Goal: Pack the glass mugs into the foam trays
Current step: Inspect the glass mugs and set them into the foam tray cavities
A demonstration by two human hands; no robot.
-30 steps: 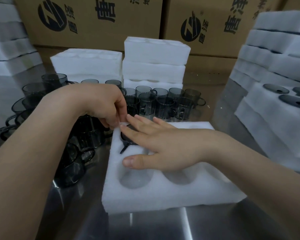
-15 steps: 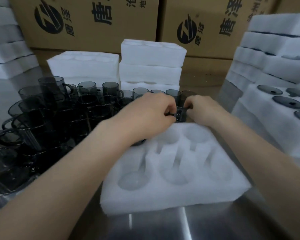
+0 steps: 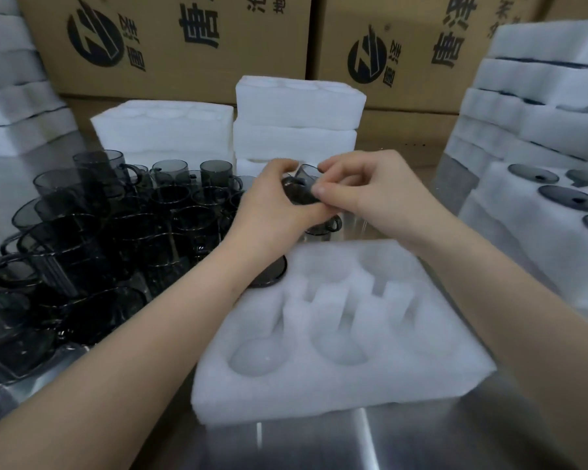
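Where printed cardboard boxes [image 3: 170, 45] close off the back, a steel table [image 3: 319, 446] carries everything else. White foam stacks [image 3: 299, 106] stand at the centre rear, with taller ones at the right edge [image 3: 540, 96] and at the left edge. A lower foam slab at the right holds dark round lids [image 3: 569, 201]. Nearest the viewer lies the open foam tray [image 3: 336, 391], with six round pockets in two rows; the three near pockets are bare. A dense cluster of smoky glass mugs [image 3: 116, 232] stands upright left of the tray. The left hand [image 3: 272, 208] and right hand [image 3: 370, 188] meet just beyond the tray's far edge, both with fingers curled on one held mug [image 3: 302, 188], which is tilted and raised above the table. Another mug [image 3: 323, 227] shows just beneath the hands. A dark round piece [image 3: 269, 273] sits in the tray's far left pocket, partly hidden by the left forearm.
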